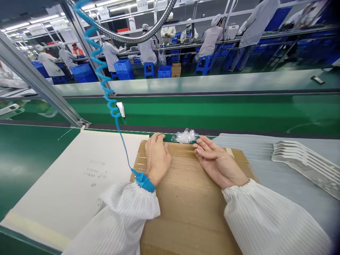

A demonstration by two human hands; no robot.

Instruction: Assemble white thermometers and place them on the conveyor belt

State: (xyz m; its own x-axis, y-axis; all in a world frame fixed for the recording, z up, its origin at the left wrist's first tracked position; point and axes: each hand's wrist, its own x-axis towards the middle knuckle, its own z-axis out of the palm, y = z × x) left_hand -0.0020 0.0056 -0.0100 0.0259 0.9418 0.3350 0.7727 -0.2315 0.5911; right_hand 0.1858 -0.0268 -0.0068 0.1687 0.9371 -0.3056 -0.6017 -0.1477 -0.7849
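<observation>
A brown cardboard sheet [191, 205] lies in front of me, with clear tape at its far left corner. My left hand [158, 156] rests palm down on that corner, its fingers bent over the far edge and their tips partly hidden. It wears a blue wrist strap [145, 181] with a coiled cord. Over the far right part of the cardboard, my right hand [216, 161] is turned palm inward, fingers loosely extended. Its fingertips are beside a crumpled clear plastic wad [185, 136] just past the cardboard; whether they touch it I cannot tell.
White paper [66, 184] with handwriting covers the left bench. Several nested white plastic parts [305, 161] lie on grey foam sheeting [247, 145] at right. A green conveyor belt [212, 109] runs beyond, carrying a small white part [120, 109]. A blue coiled cord [99, 65] hangs ahead. Co-workers sit farther back.
</observation>
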